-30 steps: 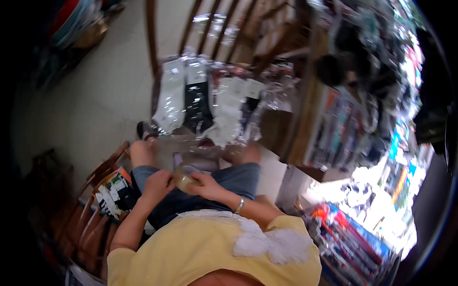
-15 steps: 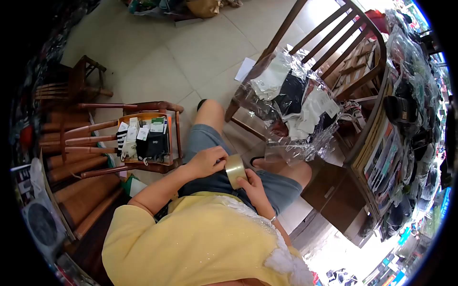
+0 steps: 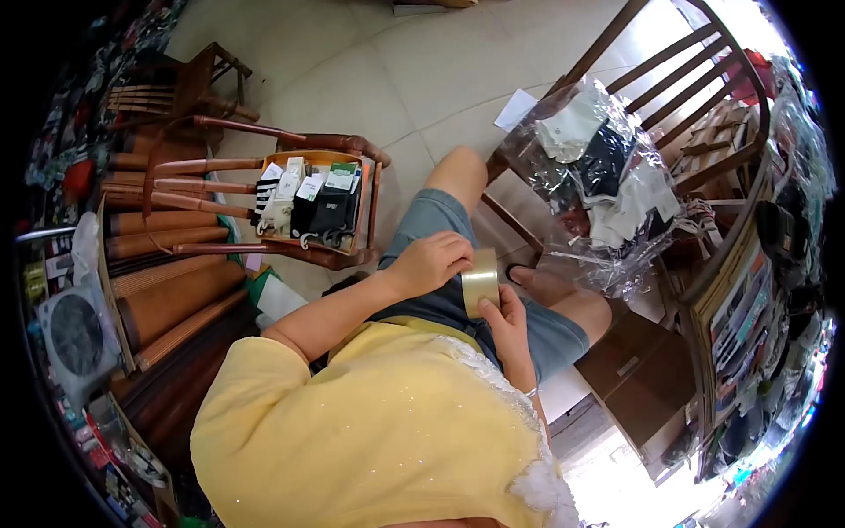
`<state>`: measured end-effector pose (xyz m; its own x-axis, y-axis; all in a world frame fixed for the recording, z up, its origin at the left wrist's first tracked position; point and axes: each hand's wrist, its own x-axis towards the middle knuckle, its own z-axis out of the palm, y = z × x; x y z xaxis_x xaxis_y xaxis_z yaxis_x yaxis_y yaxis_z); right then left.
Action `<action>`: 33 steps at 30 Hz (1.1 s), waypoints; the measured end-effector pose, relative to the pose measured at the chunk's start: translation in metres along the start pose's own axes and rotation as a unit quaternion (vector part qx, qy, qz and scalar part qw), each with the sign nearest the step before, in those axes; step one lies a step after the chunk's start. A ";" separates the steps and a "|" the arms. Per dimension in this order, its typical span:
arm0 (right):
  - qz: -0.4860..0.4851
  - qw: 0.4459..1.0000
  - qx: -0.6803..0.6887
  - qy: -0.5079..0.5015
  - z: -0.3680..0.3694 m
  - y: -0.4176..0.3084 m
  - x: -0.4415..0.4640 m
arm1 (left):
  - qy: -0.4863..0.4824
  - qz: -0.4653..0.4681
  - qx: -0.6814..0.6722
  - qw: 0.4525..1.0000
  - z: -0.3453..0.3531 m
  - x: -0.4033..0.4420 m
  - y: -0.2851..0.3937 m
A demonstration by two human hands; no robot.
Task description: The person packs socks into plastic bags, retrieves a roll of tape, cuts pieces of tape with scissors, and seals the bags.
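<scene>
A roll of clear yellowish packing tape (image 3: 480, 283) is held over my lap, in front of the grey-blue shorts. My right hand (image 3: 507, 324) is closed on the near right side of the roll, the thumb lying on its outer face. My left hand (image 3: 433, 262) is closed too, its curled fingers at the roll's left edge. The tape's loose end cannot be made out, and the left fingertips are partly hidden.
On a stool to the left, a shallow box (image 3: 356, 251) holds several tagged pairs of socks (image 3: 331, 211). Clear plastic bags with folded socks (image 3: 609, 163) lie on a wooden chair (image 3: 682, 114) at right. A brown cardboard box (image 3: 647, 374) stands below the table edge.
My view has shifted, so the whole scene sits differently in the frame. Both hands stay at the tape roll, with the left fingers slightly repositioned along its edge.
</scene>
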<state>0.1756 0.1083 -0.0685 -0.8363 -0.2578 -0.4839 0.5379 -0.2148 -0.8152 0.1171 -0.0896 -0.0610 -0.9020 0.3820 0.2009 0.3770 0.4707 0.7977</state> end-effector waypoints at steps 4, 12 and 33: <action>0.004 1.000 -0.014 -0.025 -0.003 0.000 0.008 | -0.001 -0.024 0.007 1.000 0.004 0.000 -0.012; -0.010 0.997 -0.050 -0.050 -0.019 0.001 0.008 | 0.053 -0.055 -0.023 0.997 0.009 0.017 -0.013; -0.300 0.832 -0.458 0.087 -0.031 0.009 0.019 | 0.017 -0.158 -0.237 0.959 -0.004 0.035 0.008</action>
<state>0.1616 0.1311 -0.0949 -0.9707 -0.2054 0.1247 -0.2226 0.5726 -0.7890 0.0881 -0.0759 -0.0458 -0.9646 0.2510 -0.0807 -0.0458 0.1418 0.9888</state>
